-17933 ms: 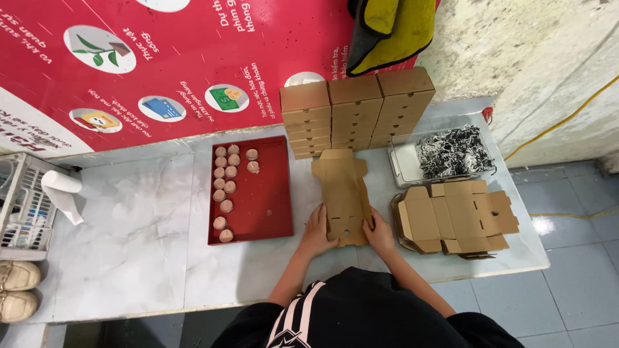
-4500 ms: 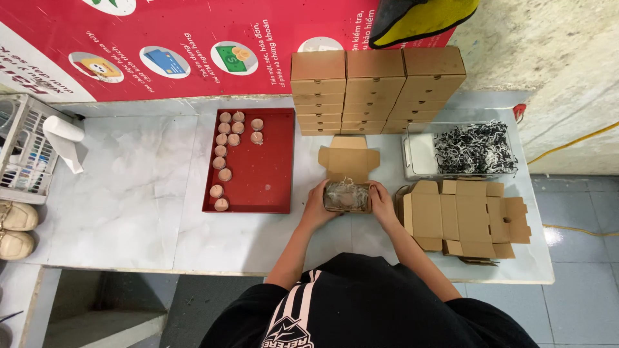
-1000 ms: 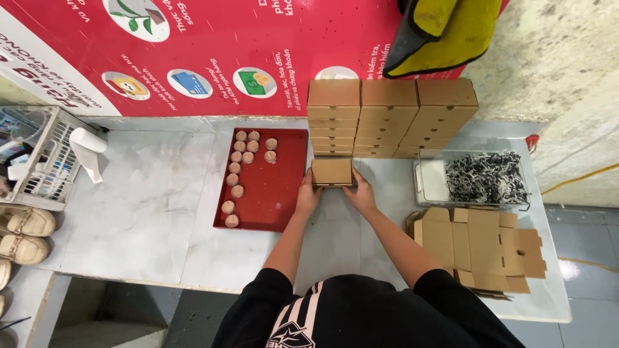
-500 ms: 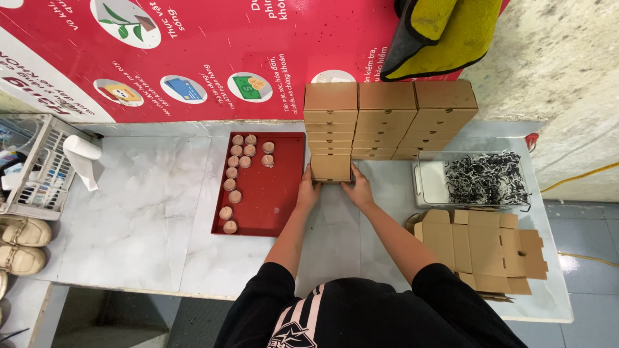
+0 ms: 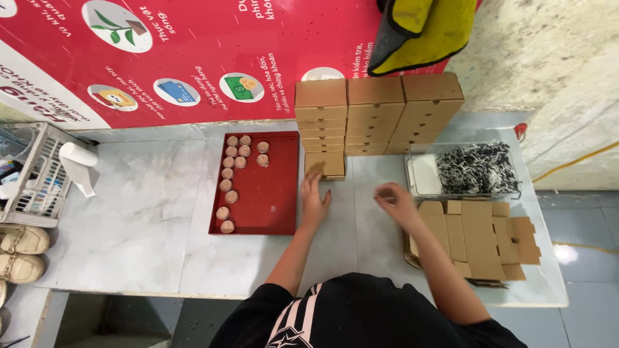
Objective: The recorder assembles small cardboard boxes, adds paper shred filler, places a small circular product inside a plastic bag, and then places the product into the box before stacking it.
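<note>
L hand (image 5: 315,196) lies open, fingers spread, fingertips just short of the closed kraft box (image 5: 325,164), which sits on the marble table (image 5: 148,212) in front of the stacked boxes (image 5: 377,113), touching the stack's left column. R hand (image 5: 394,200) is blurred, loosely open, empty, above the table w/ the flat box blanks (image 5: 477,238) just beside it. Red tray (image 5: 271,193) w/ small round jars (image 5: 232,169) is left of the L hand. Clear bin of black-and-white shredded filler (image 5: 477,169) sits behind the blanks.
</note>
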